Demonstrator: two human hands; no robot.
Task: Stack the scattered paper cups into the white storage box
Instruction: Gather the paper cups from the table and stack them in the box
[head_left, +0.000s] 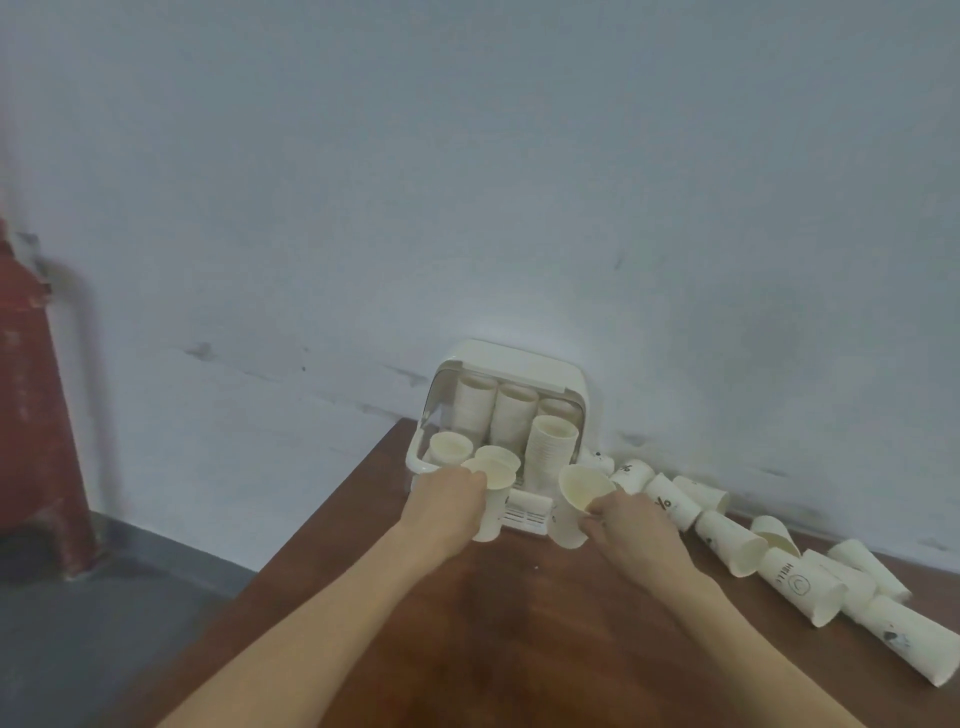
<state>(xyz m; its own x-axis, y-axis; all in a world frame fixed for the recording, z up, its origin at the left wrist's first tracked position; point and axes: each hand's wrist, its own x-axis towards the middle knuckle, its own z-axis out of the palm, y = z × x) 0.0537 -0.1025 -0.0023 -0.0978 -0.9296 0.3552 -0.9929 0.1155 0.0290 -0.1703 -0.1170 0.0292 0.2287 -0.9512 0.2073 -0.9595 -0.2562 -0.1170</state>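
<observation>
Mid-stacking. Left hand (451, 500) fingers wrapped round an upright cup (494, 506); right hand (626, 525) fingers clamped on a tilted cup (574, 506). Storage box (511, 364) just beyond both fingertips. Next: nest, then lower inside.

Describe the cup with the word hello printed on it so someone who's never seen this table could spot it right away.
Start at the white storage box against the wall and follow the row of fallen cups trailing right along the wooden table. Near the far end, the HELLO cup lies on its side. Unlike its neighbours, it shows lettering above a round smiley outline.
</observation>
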